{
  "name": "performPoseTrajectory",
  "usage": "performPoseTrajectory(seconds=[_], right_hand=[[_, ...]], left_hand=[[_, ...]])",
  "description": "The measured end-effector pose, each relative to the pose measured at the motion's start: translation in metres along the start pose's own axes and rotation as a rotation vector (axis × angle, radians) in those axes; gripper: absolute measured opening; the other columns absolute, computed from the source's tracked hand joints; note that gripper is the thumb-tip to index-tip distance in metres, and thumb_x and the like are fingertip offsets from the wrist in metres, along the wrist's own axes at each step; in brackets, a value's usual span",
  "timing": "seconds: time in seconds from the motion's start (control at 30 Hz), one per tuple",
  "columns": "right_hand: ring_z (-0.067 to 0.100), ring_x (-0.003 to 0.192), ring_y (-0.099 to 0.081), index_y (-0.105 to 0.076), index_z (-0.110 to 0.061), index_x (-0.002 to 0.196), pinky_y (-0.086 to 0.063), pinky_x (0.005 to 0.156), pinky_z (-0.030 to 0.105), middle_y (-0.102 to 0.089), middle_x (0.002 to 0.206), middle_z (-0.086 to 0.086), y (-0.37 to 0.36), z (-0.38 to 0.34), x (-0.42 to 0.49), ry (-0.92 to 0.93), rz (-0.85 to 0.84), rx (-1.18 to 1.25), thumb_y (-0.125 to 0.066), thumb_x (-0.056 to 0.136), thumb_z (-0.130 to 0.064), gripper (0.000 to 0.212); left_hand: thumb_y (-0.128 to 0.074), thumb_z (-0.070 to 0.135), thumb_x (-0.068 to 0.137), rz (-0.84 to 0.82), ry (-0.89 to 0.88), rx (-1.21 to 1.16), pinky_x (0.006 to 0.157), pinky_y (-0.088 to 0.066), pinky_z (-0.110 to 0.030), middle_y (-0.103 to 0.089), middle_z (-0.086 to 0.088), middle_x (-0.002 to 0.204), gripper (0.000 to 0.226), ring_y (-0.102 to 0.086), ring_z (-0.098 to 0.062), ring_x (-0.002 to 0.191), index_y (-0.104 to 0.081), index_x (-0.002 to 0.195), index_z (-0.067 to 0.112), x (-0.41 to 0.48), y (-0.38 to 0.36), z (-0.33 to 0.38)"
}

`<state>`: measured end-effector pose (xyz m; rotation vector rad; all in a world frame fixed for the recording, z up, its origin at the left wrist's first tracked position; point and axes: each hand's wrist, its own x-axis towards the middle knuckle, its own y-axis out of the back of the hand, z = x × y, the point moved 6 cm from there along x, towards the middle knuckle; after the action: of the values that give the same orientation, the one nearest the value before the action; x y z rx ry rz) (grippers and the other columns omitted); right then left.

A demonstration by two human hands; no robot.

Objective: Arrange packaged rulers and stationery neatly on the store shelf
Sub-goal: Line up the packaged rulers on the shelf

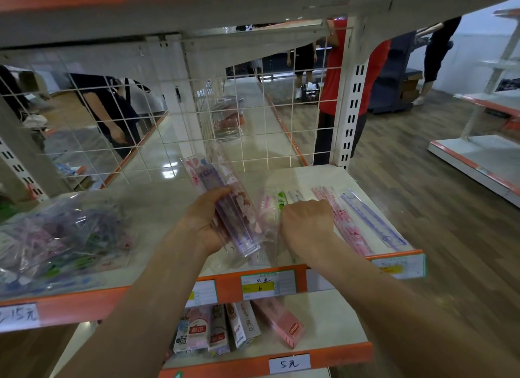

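Step in hand, by judgement: placing ruler packs into rows on the shelf (166, 206), directly behind the yellow price tag (258, 288). The left hand (204, 223) grasps a bundle of clear packaged rulers (225, 206), fingers wrapped round its lower half. The bundle is raised and tilted, above and behind the tag. The right hand (306, 223) rests knuckles-up on a green-topped ruler pack (277, 204) lying flat behind the tag. Its fingers are curled under and their tips are hidden, so a grip cannot be confirmed. Pink rulers (342, 220) and blue rulers (368, 217) lie in rows right of the tag. The next move calls for squaring the flat pack, then lowering the bundle parallel beside it.
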<state>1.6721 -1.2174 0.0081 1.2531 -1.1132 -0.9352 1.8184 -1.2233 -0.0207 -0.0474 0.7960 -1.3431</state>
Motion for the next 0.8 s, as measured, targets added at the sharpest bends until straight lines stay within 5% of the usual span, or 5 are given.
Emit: performPoseTrajectory(seconds=[0.07,0.17,0.27,0.63,0.8], right_hand=[[0.026,0.099,-0.057,-0.062,-0.011,0.084,-0.040,0.083,0.034,-0.064,0.098,0.005,0.003,0.001,0.001,0.006,0.041,-0.100,-0.060,0.085,-0.016,0.005],[0.027,0.088,-0.058,-0.071,-0.015,0.081,-0.043,0.079,0.038,-0.065,0.083,0.005,-0.006,-0.014,-0.006,0.081,0.092,-0.087,-0.073,0.069,-0.034,0.022],[0.028,0.105,-0.050,-0.064,-0.012,0.100,-0.033,0.088,0.040,-0.061,0.103,0.005,-0.020,-0.034,-0.010,0.237,0.011,0.000,-0.056,0.083,-0.040,0.034],[0.030,0.088,-0.059,-0.067,-0.015,0.089,-0.040,0.080,0.040,-0.063,0.092,0.008,0.002,-0.013,-0.019,0.178,0.236,-0.021,-0.063,0.082,-0.023,0.012],[0.029,0.103,-0.054,-0.062,-0.008,0.103,-0.034,0.094,0.039,-0.058,0.111,0.010,-0.004,0.005,-0.025,0.108,0.082,-0.161,-0.042,0.094,-0.012,0.023]], left_hand=[[-0.061,0.015,0.087,-0.005,-0.006,-0.003,0.049,-0.054,-0.033,-0.066,-0.008,0.065,0.006,-0.066,-0.021,0.053,-0.063,0.085,0.010,-0.001,-0.001,0.001],[-0.061,0.016,0.087,-0.004,-0.020,-0.008,0.050,-0.054,-0.033,-0.066,-0.009,0.065,0.006,-0.065,-0.022,0.055,-0.063,0.086,0.010,0.000,0.002,0.004],[-0.061,0.017,0.086,0.004,-0.025,-0.016,0.051,-0.055,-0.034,-0.065,-0.009,0.066,0.007,-0.065,-0.022,0.056,-0.063,0.087,0.010,0.001,0.005,0.005],[-0.062,0.015,0.086,-0.009,-0.018,-0.030,0.052,-0.055,-0.034,-0.066,-0.008,0.070,0.009,-0.066,-0.022,0.058,-0.063,0.093,0.010,0.002,0.007,0.006],[-0.064,0.014,0.084,0.004,-0.009,-0.025,0.054,-0.055,-0.035,-0.066,-0.008,0.075,0.013,-0.067,-0.023,0.061,-0.063,0.097,0.010,0.003,0.003,0.003]])
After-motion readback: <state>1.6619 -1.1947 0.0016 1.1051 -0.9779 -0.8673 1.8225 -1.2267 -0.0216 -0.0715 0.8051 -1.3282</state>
